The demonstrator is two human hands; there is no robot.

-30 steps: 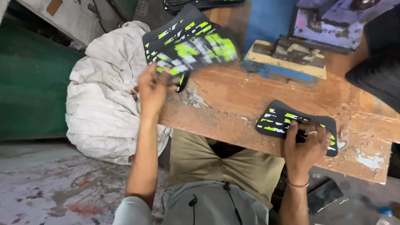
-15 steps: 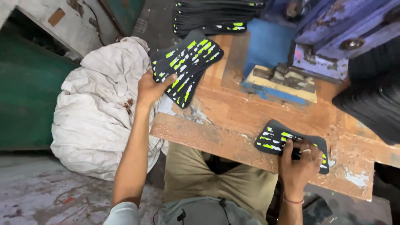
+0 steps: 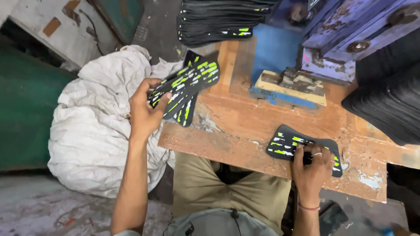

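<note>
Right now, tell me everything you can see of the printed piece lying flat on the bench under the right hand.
The printed piece is a thin, flat black sheet cut to a curved, rounded outline, patterned with bright green and white dashes. It looks like flexible rubber or foam. It lies flat near the front edge of the worn wooden bench, apart from the blue press. The right hand presses its fingertips on the middle, hiding part of it. The far right end shows beyond the hand.
</note>
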